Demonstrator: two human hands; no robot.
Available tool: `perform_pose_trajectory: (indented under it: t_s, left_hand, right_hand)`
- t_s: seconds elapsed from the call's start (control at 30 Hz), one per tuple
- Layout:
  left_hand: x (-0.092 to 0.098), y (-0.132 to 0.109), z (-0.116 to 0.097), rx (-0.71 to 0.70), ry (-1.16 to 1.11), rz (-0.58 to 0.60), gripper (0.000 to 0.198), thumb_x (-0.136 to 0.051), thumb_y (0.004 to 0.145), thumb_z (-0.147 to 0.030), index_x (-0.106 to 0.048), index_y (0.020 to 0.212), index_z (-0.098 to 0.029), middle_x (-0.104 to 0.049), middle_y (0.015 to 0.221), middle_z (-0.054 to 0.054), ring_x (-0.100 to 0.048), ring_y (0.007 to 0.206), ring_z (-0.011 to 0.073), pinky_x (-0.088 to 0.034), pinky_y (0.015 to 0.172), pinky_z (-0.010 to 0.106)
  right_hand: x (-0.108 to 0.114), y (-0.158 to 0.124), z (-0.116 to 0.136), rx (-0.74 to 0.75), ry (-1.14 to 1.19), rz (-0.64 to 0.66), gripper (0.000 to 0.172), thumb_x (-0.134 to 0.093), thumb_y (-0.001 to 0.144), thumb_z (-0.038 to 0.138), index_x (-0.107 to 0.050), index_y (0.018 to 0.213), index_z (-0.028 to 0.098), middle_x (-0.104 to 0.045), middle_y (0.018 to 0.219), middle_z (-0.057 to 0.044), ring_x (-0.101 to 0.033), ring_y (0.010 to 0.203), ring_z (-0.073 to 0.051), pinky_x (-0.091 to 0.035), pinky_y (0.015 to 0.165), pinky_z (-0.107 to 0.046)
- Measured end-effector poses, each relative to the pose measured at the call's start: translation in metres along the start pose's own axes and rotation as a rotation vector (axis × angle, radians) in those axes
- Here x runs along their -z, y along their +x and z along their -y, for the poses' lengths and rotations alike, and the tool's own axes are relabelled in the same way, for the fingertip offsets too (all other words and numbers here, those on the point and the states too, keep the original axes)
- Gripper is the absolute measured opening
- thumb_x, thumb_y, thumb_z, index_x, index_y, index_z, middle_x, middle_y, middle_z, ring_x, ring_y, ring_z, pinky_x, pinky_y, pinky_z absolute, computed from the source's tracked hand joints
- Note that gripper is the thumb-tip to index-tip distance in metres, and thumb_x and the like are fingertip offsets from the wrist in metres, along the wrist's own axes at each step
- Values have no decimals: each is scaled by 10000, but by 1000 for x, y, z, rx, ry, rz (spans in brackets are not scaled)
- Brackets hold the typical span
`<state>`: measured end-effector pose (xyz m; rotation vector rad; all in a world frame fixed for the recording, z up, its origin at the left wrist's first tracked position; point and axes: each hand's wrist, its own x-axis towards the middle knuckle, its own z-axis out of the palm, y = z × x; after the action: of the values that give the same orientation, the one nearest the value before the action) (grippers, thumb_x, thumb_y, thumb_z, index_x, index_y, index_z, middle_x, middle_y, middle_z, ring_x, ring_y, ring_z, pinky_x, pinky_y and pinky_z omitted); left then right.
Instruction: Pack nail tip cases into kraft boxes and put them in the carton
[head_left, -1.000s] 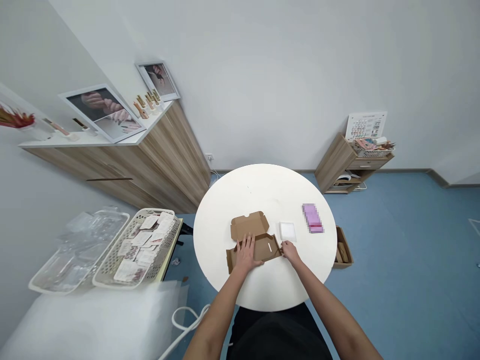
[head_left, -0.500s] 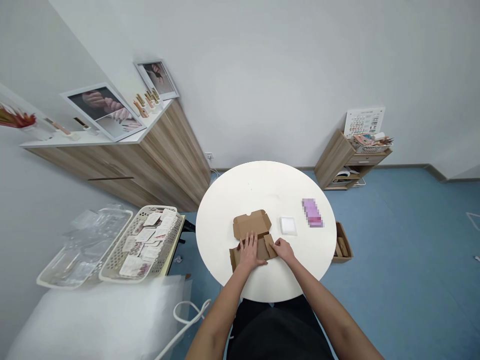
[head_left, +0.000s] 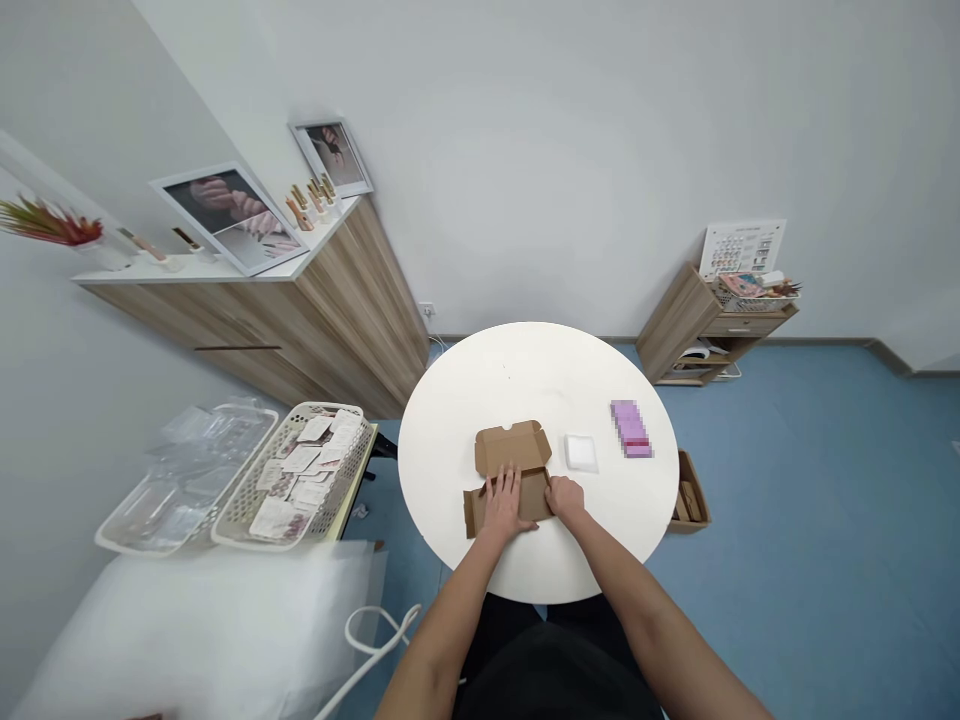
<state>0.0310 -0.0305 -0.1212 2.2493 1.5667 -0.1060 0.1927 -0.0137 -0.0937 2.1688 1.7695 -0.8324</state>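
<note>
- At the front edge of the round white table [head_left: 480, 370], a kraft mailer box [head_left: 512, 450] lies part-folded, lid flat.
- The left hand [head_left: 504, 505] presses open on its base.
- The right hand [head_left: 565, 500] curls against its side; any grip is unclear.
- Uneven pressure could crease the cardboard or let a flap spring out.
</note>
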Motion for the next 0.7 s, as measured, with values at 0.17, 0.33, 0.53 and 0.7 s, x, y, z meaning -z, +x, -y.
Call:
perform_pose_trajectory:
  t_s: [0.17,0.33,0.53,0.7]
  left_hand:
    - [0,-3,0,-19,-6,-24,1282,-787,585,-561,-32,1541,-163,-88,1608,163,-20,1479,369,-35,1176,605]
    - [2,-6,-1,-52,-41,-34,1272,-804,571,-527,-68,1534,-138,-112,1599,194,-59,1476,379,-44,1178,602]
    - [12,-40,25,-110,-157,-158,1032,-677,713,-392,-77,1525,-178,-165,1597,169,-130,1471,353,-135,1172,574]
    - [9,-75,61,269,-268,-396,653,-490,816,-201,-297,1439,-186,-459,1384,146,-434,1288,291,-372,1057,468]
  right_hand:
    - [7,-7,-1,88,-26,-129,390,-455,902,371,-566,1210,159,-622,1209,-164,-586,1109,-286,-449,854,-369]
    - [7,-7,7,581,-186,-115,1062,-765,613,492,-273,1493,156,-302,1547,-173,-239,1413,-368,-186,1142,-491]
    - [-7,5,18,642,-327,25,1282,-859,511,434,-144,1543,175,-199,1589,-167,-148,1449,-401,-38,1162,-570]
    - [-12,6,15,633,-302,19,1255,-851,547,425,-130,1545,185,-199,1592,-156,-159,1455,-370,-60,1173,-532]
